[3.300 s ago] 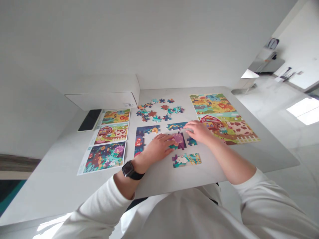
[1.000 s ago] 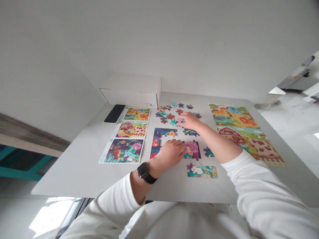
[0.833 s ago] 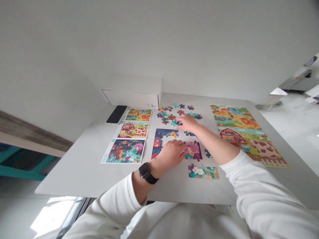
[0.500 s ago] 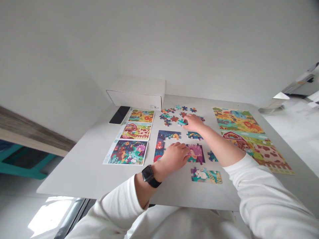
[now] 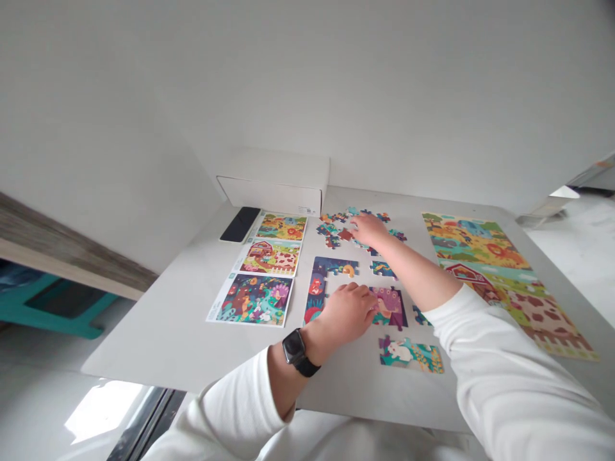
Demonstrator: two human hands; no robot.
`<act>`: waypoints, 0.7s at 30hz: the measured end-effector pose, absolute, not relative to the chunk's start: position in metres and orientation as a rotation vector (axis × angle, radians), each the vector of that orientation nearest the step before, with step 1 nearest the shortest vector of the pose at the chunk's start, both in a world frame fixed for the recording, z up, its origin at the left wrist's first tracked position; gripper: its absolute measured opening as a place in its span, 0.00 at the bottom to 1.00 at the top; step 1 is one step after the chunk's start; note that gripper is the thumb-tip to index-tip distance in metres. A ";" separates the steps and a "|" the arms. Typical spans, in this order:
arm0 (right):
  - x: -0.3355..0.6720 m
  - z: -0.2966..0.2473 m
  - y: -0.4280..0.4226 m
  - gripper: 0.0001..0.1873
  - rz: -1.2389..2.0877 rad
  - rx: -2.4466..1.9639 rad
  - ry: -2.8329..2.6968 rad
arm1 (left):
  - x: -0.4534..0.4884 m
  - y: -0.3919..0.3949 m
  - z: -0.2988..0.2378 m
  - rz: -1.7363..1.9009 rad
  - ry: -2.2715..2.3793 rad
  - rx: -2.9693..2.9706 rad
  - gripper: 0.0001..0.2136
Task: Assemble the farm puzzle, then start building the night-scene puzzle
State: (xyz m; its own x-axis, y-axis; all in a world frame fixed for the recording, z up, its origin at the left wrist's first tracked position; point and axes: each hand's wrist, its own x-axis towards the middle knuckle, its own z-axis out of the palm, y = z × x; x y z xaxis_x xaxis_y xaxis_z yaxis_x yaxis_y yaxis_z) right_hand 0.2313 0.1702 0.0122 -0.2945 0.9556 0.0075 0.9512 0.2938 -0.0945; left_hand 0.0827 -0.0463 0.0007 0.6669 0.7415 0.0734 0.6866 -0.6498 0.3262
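Note:
My right hand (image 5: 369, 229) reaches into a loose pile of jigsaw pieces, its fingers apart and over the pieces, with nothing visibly gripped. A reddish-brown puzzle piece (image 5: 344, 234) lies by its fingertips. My left hand (image 5: 348, 310), wearing a black watch (image 5: 294, 347), rests palm down with fingers loosely bent, its fingertips at the edge of a joined purple peacock section (image 5: 394, 308). Partly behind the left hand is a joined dark blue corner section (image 5: 318, 282). A joined rabbit section (image 5: 410, 354) lies nearer me. A small blue section (image 5: 383, 269) lies between the hands.
Three picture cards (image 5: 254, 299) lie in a column at the left, with a phone (image 5: 240, 224) beyond them. A white box (image 5: 271, 192) stands against the wall. At the right lie two assembled puzzles, a savanna scene (image 5: 475, 240) and a farm scene (image 5: 538, 307).
My right hand has moved slightly farther into the loose pieces, away from the teal piece at its fingertips. The left hand keeps its place by the peacock section. The camera view has shifted a little.

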 end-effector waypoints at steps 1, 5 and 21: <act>0.229 0.011 0.177 0.21 0.095 -1.873 -2.451 | 0.083 -0.046 0.001 0.290 1.144 2.613 0.12; 0.228 0.004 0.205 0.26 0.051 -1.969 -2.369 | 0.083 -0.047 -0.001 0.305 1.133 2.616 0.13; 0.249 0.004 0.284 0.35 0.206 -1.730 -2.626 | 0.083 -0.049 0.000 0.289 1.146 2.667 0.15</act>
State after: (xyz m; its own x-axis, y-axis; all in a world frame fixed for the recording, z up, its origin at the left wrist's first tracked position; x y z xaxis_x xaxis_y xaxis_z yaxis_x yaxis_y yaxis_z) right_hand 0.2492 0.2843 0.0035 -0.3973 0.9142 -0.0800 0.9155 0.3889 -0.1031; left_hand 0.0834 -0.0494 0.0004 0.6758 0.7313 0.0916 0.6871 -0.6701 0.2807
